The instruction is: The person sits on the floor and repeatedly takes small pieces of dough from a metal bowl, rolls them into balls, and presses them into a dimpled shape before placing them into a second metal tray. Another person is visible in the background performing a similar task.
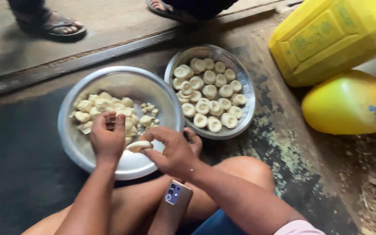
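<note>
Both my hands work over a large steel bowl (88, 82) that holds several rough lumps of pale dough (105, 109). My left hand (107, 137) and my right hand (175, 150) pinch one small piece of dough (138, 146) between their fingers, just above the bowl's near rim. To the right stands a smaller steel bowl (246, 113) filled with several shaped, round dough pieces (209, 95), each with a dent in the middle.
A phone (177, 196) lies on my leg below my hands. Two yellow plastic jerrycans (327, 39) (344, 104) sit at the right. Two sandalled feet of other people (62, 24) (166, 8) stand at the top. The ground is dark, worn concrete.
</note>
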